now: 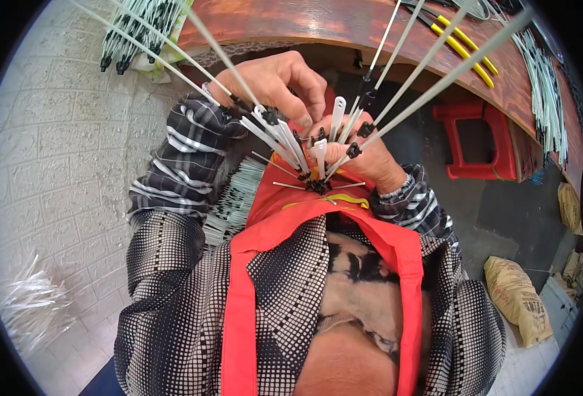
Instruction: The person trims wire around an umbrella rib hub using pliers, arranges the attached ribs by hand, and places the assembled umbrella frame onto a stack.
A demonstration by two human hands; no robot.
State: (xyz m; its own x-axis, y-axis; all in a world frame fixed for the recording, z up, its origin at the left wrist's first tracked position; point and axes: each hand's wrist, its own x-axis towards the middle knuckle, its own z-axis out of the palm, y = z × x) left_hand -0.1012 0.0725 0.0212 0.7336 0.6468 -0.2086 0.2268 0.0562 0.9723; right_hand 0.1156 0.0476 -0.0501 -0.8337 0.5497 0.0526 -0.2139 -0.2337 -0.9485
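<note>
In front of my red apron (pixel 245 241) stands a frame of white rods with black joints (pixel 314 186), its rods spreading up and outward from a black hub. Short white flat pieces with holes (pixel 337 115) stick up among the rods. My right hand (pixel 367 155) is closed round the frame's right side, near the black joints. From the far left my left hand (pixel 278 82) reaches over, thumb and index finger pinched close to a thin wire-like bit by the black joint in the middle. Whether the wire is between those fingertips is too small to make out.
A brown wooden table (pixel 291 23) curves across the far side, bearing yellow-handled pliers (pixel 466 49) and bundled white rods (pixel 545 92). More rods with black ends (pixel 139 33) hang at the far left. A red stool (pixel 473 142) and a sack (pixel 516 297) stand right.
</note>
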